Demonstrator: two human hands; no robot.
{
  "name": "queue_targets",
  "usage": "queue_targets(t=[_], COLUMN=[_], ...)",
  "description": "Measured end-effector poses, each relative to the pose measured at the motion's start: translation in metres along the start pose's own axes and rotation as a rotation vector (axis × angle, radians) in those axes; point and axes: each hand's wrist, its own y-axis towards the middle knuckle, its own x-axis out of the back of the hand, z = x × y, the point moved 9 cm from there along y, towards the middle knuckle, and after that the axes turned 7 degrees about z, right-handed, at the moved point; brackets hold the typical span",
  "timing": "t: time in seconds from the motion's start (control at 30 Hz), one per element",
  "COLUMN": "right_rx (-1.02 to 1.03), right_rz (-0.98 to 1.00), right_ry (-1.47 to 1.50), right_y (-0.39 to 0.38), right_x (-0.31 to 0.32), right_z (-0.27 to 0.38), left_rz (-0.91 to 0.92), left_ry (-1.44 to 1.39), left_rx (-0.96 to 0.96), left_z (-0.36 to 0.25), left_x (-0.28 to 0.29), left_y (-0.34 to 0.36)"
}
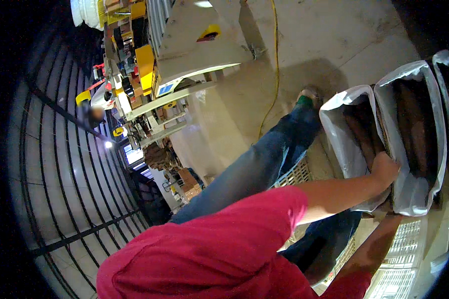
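A box with a white plastic liner (pixel 350 142) stands at the right, and a second lined box (pixel 418 192) is directly beside it. Long dark brown shapes (pixel 362 130) lie inside; their kind is too dim to make out. My left hand (pixel 385 169) reaches over the first box, its fingers closed on the edge where the two boxes meet. My right forearm (pixel 384 239) runs up to the near side of the second box. There the box and its liner hide my right hand, so its fingers do not show.
A third white-lined container (pixel 446 74) sits at the far right. White slatted crates (pixel 401 249) are by my legs. A yellow cable (pixel 276 65) crosses the floor. At the upper left stands a workbench (pixel 194 70) with a tape dispenser (pixel 210 33), near loaded shelves.
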Motion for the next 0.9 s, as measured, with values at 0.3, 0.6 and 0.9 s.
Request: queue_targets(t=[0.3,0.6,0.9], right_rx=[0.036,0.064,0.167], right_rz=[-0.029,-0.004,0.166], right_ry=[-0.110,-0.365,-0.586], right_y=[0.017,-0.119,-0.351], right_x=[-0.013,-0.059,-0.201], right_z=[-0.017,0.022,0.158], left_rz=[0.113,0.148,0.251], left_ry=[-0.072,-0.074,-0.130], left_rx=[-0.001,0.096,-0.004], left_z=[0.003,-0.055,-0.116], left_x=[0.069,0.179,0.316], left_y=[0.014,-0.094,-0.287])
